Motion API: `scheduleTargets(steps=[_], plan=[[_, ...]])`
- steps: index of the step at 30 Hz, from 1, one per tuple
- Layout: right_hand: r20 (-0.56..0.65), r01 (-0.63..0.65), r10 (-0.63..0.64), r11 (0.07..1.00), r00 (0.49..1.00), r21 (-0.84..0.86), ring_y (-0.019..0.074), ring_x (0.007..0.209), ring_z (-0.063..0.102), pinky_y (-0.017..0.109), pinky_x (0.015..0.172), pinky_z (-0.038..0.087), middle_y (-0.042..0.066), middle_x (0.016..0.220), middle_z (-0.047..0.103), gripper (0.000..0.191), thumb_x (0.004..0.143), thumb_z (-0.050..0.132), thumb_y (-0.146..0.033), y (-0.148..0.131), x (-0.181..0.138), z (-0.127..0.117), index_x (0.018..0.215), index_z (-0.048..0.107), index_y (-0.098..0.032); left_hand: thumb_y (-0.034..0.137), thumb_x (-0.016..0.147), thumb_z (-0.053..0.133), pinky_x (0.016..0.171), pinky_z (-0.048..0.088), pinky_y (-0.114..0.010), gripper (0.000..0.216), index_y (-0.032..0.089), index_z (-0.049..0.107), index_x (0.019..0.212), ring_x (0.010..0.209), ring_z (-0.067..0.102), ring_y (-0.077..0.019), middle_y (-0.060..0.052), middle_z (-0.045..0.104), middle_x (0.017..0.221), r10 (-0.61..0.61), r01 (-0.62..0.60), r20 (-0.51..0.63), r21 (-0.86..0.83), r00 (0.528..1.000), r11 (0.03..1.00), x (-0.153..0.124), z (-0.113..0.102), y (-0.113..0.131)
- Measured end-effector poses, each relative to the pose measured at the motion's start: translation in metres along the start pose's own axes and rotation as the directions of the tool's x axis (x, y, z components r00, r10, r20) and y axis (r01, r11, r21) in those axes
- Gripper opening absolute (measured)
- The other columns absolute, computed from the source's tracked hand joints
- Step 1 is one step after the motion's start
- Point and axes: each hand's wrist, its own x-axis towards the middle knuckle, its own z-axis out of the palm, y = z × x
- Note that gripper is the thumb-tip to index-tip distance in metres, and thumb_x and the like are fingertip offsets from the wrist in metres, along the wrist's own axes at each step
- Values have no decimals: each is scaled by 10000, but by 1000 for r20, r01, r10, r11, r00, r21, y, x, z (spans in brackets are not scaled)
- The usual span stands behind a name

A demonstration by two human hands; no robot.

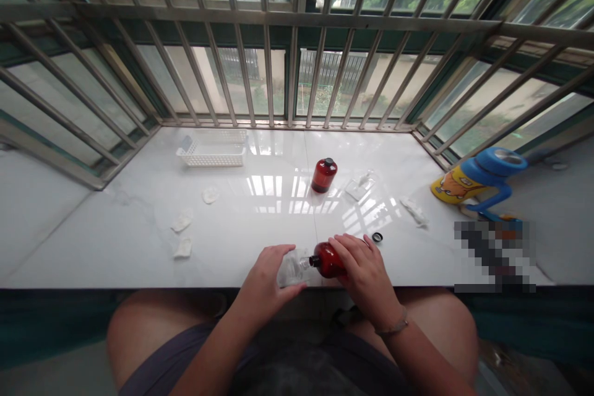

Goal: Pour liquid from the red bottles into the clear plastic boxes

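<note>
My right hand (364,269) is wrapped round a dark red bottle (327,260), tipped on its side with its black neck pointing left. That neck meets the mouth of a small clear bottle (292,269), which my left hand (269,275) grips between thumb and fingers near the front edge. Whether liquid is passing between the two cannot be made out. A small black cap (377,237) lies just beyond my right hand. Farther back stands a second red bottle (323,176) with a black cap, and right of it lies a clear bottle (362,185).
A white plastic basket (213,158) sits at the back left of the white counter (130,241). Crumpled white tissues (182,221) lie on the left, another tissue (414,212) on the right. A blue and yellow flask (473,178) stands far right. Metal bars (266,74) close off the window.
</note>
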Motion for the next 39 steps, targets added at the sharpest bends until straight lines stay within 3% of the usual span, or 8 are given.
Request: scheduleTargets(steps=[31,39], plan=[[-1,48,-48,999,999,-7,292,1406,573,549,1299,248,91,1478,672,636,934,663,-89,1,10,-9,1537,549,-253,311,807,912,1153,559,-546,688,311,602,1422,1336,626,-316,-86,655,1418,-100,107,69,-107,993,988,-2,4,-6],[-3,82,-82,996,997,-17,297,1393,576,545,1294,239,86,1470,680,604,960,667,-100,3,14,-14,1535,552,-245,316,799,918,1097,593,-522,689,303,610,1415,1333,623,-321,-100,647,1423,-130,144,88,-188,988,971,-2,5,-6]])
